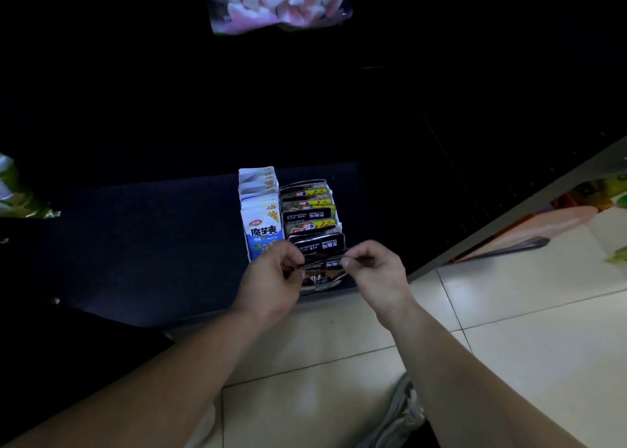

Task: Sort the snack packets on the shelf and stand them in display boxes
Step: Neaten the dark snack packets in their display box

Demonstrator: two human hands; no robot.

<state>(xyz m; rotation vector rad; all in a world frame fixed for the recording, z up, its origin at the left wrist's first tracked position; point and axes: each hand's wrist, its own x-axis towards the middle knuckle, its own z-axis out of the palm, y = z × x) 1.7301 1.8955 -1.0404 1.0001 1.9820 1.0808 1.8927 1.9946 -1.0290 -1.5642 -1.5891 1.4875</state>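
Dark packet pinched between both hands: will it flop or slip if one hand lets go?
Probably floppy: the dark packet bows between the left hand and right hand, which pinch its upper edge. Likely light, since fingertips alone carry it. Its shiny film may be slippery.

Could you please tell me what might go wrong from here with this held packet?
The dark packet is pinched only at its top corners by the left hand and right hand, so it may slip or buckle. The display box stands at the shelf front edge; a push could tip it. Yellow-labelled packets mixed behind it risk a mis-sort.
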